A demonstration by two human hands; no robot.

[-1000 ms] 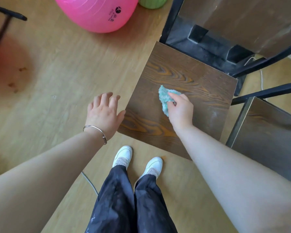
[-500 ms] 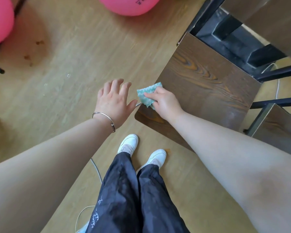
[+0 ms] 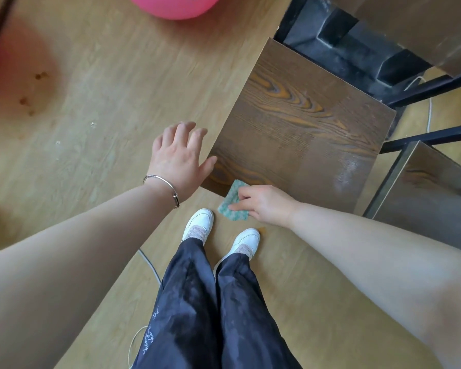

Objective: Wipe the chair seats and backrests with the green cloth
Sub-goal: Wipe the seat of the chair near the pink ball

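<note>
Right hand: the right hand (image 3: 266,205) is pinching the green cloth (image 3: 233,202), thumb on top and fingers curled onto it, at the near edge of the chair seat (image 3: 298,134).
Green cloth: it is lying over the seat's near edge close to the near left corner, its upper end on the dark wood and its lower part hanging past the edge, above the floor (image 3: 91,89) (its underside is hidden).
Left hand: the left hand (image 3: 180,159) is hovering palm down with fingers spread and holding nothing, just beside the seat's left edge. Its thumb tip is reaching that edge, and I cannot tell whether it is touching.
Bracelet: a thin silver bracelet (image 3: 163,187) is sitting on the left wrist.
Chair seat: the square, dark, wood-grain seat is standing at an angle to the person, its near left corner lying between the two hands.
Second chair seat: the second chair seat (image 3: 423,198) is showing at the right, apart from the first, with black frame bars (image 3: 431,89) running behind them.
Feet: two white shoes (image 3: 198,222) are standing on the floor just below the cloth, under dark trousers (image 3: 197,315).
Background: a pink ball (image 3: 176,5) is resting on the floor at the top, well apart from the chair. A pale cable (image 3: 151,265) is trailing beside the left leg.
</note>
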